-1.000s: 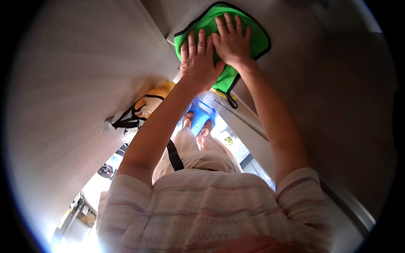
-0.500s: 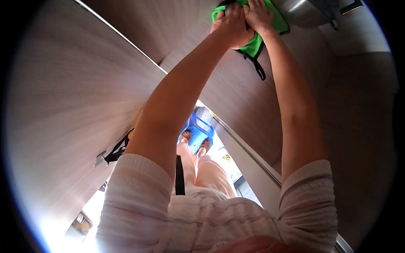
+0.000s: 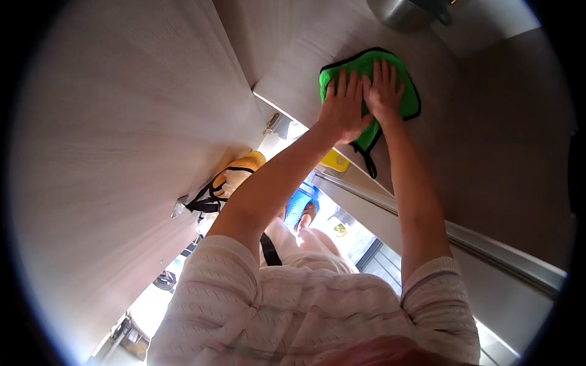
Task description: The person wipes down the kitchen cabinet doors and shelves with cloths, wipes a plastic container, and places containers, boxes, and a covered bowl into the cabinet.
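Observation:
A green cloth (image 3: 408, 100) with a black edge and a black hanging loop lies spread on a wood-grain shelf board (image 3: 290, 79). My left hand (image 3: 343, 110) presses flat on the cloth's left part, fingers stretched out. Close beside it, my right hand (image 3: 383, 94) rests on the cloth's right part, also flat with straight fingers. The two hands almost touch at the thumbs. Part of the cloth is covered by them, and its loop hangs toward the board's front edge.
A metal pot (image 3: 400, 13) stands at the board's far end. To the left is a large wood-grain door panel (image 3: 140, 122), with a yellow-orange bag (image 3: 247, 163) hanging by black straps. A drawer edge with a metal rail (image 3: 488, 253) runs below right. Blue slippers (image 3: 297, 207) are on my feet.
Both hands and the green cloth have come back toward me across the board. The cloth now shows more fully, and the view has shifted, revealing the yellow-orange bag.

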A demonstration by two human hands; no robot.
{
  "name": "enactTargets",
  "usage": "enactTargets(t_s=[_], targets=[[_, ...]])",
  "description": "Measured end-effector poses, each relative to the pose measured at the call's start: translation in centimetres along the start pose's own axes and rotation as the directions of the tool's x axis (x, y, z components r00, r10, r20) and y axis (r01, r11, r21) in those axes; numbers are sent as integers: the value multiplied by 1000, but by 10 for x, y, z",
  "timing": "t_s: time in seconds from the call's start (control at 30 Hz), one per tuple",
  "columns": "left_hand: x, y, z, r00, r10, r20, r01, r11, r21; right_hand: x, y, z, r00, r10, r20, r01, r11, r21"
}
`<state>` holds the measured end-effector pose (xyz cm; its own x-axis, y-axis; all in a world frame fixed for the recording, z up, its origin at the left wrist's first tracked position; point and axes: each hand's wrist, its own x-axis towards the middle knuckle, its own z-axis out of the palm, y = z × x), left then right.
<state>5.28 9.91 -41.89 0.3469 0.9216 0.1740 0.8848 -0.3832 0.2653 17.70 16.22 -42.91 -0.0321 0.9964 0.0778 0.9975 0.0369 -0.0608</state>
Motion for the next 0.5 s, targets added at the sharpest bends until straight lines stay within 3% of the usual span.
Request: enactTargets(t_s=[0.03,0.13,0.27,0.4,0.5], targets=[[-11,1,5,999,15,-46,-18,998,-67,-14,-3,-2,1000,18,7,-18,1000,-8],[-32,-1,-4,1000,17,24,-11,977,-211,-35,-9,-11,997,62,51,-59,997,-56],[-19,-26,-9,990,58,-132,-101,932,-348,-15,5,-10,989,128,80,-123,991,-57],[-11,-49,-25,935,-163,-314,120,981,-152,48,54,2,982,188,31,-188,982,-14],[-19,-60,-14,879,-187,-439,144,981,-128,99,82,14,977,212,-34,-208,972,106]])
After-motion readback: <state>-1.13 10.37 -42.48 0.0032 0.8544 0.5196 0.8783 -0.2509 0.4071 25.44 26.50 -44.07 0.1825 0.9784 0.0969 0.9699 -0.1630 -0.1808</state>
